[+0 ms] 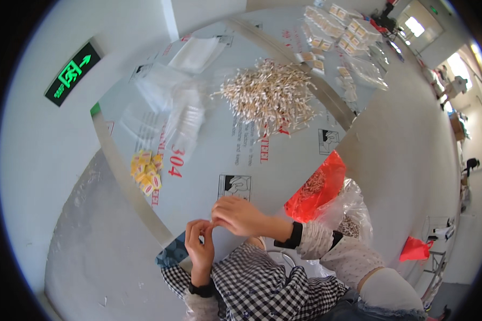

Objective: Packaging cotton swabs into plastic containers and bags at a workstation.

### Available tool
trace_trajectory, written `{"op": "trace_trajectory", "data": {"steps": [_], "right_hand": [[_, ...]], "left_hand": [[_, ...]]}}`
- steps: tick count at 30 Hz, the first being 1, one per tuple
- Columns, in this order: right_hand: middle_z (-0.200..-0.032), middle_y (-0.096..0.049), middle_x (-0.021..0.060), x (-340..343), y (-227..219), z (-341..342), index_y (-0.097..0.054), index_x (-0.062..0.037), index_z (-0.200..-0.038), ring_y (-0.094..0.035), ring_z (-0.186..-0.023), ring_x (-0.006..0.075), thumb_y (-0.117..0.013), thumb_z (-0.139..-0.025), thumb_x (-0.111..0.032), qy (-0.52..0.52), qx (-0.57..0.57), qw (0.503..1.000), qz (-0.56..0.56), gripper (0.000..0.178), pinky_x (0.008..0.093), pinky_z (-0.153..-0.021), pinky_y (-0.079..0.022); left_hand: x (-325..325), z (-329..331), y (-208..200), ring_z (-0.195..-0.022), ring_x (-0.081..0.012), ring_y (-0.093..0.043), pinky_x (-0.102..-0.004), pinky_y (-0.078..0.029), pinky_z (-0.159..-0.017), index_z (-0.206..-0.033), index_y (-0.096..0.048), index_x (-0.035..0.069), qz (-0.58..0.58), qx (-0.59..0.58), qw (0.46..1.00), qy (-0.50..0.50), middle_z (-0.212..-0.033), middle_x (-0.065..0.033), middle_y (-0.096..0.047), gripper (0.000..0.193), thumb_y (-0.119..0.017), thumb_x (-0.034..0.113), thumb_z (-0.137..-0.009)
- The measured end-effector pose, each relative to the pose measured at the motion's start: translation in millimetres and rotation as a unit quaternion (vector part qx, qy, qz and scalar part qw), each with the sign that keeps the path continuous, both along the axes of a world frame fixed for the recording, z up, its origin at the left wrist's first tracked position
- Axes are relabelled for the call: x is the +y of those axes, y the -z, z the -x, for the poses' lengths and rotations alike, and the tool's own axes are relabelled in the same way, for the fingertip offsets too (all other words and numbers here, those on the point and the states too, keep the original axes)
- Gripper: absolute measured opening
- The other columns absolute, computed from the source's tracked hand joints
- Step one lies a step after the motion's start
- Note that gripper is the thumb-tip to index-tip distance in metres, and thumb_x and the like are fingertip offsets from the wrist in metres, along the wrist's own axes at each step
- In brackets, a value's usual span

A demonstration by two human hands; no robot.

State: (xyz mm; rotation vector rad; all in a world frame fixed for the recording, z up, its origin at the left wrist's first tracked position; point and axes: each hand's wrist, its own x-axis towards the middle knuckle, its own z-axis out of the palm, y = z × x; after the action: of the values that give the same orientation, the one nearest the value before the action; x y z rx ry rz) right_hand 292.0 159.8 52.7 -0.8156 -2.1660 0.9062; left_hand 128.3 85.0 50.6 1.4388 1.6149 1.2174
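My left hand point(200, 245) and my right hand point(239, 216) meet just above the near edge of the table. Both are closed in a pinch, fingertips together; whatever sits between them is too small or too hidden to make out. Beyond them a heap of cotton swabs point(270, 96) lies loose on the table point(206, 179). To the left is a small pile of yellow and white cards point(146, 170). Flat clear plastic bags point(185, 115) are spread behind the cards, left of the swabs.
Right of my right arm, a red bag point(318, 187) and a clear bag point(353, 211) hold more swabs. Packed white boxes point(359, 35) stand at the far right of the table, near clear packaging point(367, 72). Another red bag point(415, 249) is farther right. People are in the distance.
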Motion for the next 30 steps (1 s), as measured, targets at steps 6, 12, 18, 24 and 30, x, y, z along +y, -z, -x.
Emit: {"op": "trace_trajectory", "data": {"steps": [6, 12, 18, 24, 30], "right_hand": [[-0.087, -0.055, 0.0034, -2, -8, -9, -0.053, -0.0086, -0.083, -0.056, -0.085, 0.0232, -0.07, -0.079, -0.011, 0.021, -0.014, 0.996, -0.084, 0.018, 0.0349, -0.075, -0.045], [-0.088, -0.057, 0.0026, -4, -5, -18, -0.055, -0.0084, -0.083, -0.057, -0.083, 0.0231, -0.073, -0.078, -0.014, 0.017, -0.012, 0.997, -0.076, 0.02, 0.0351, -0.073, -0.047], [-0.084, -0.057, 0.008, -3, -2, -54, -0.058, -0.0045, -0.089, -0.059, -0.079, 0.024, -0.069, -0.084, -0.013, 0.103, 0.029, 0.987, 0.119, 0.014, 0.0348, -0.07, -0.049], [-0.083, -0.068, 0.0052, 154, -67, -195, -0.061, -0.0026, -0.101, -0.066, -0.076, 0.0138, -0.06, -0.091, -0.012, 0.414, 0.114, 0.9, 0.074, 0.014, 0.0261, -0.063, -0.051], [-0.115, -0.065, 0.0083, 196, -86, -295, -0.06, -0.0043, -0.116, -0.064, -0.101, 0.0138, -0.07, -0.089, -0.011, 0.477, 0.121, 0.87, -0.04, 0.03, 0.0284, -0.085, -0.051]], "left_hand": [[-9, 5, 8, -0.078, -0.0169, -0.061, -0.0251, -0.051, -0.064, -0.088, -0.063, -0.001, 0.032, -0.006, 0.999, -0.016, -0.095, -0.0104, -0.062, 0.009, -0.067, -0.007, -0.083], [-15, 0, 4, -0.075, -0.0146, -0.063, -0.0236, -0.053, -0.066, -0.084, -0.066, -0.003, 0.028, -0.131, 0.99, -0.053, -0.092, -0.0108, -0.066, 0.006, -0.069, -0.007, -0.082], [-7, 5, -5, -0.073, -0.013, -0.064, -0.0226, -0.05, -0.065, -0.092, -0.067, -0.002, 0.029, -0.08, 0.996, 0.024, -0.092, -0.0106, -0.068, 0.005, -0.066, -0.002, -0.088], [-40, 69, 3, -0.062, -0.0073, -0.056, -0.0198, -0.04, -0.056, -0.113, -0.061, -0.002, 0.053, -0.145, 0.971, -0.184, -0.089, -0.0075, -0.067, 0.018, -0.056, 0.008, -0.098], [-74, 53, 6, -0.064, -0.0078, -0.058, -0.019, -0.043, -0.058, -0.109, -0.063, -0.001, 0.107, -0.138, 0.968, -0.178, -0.085, -0.0064, -0.067, 0.016, -0.056, 0.007, -0.098]]}}
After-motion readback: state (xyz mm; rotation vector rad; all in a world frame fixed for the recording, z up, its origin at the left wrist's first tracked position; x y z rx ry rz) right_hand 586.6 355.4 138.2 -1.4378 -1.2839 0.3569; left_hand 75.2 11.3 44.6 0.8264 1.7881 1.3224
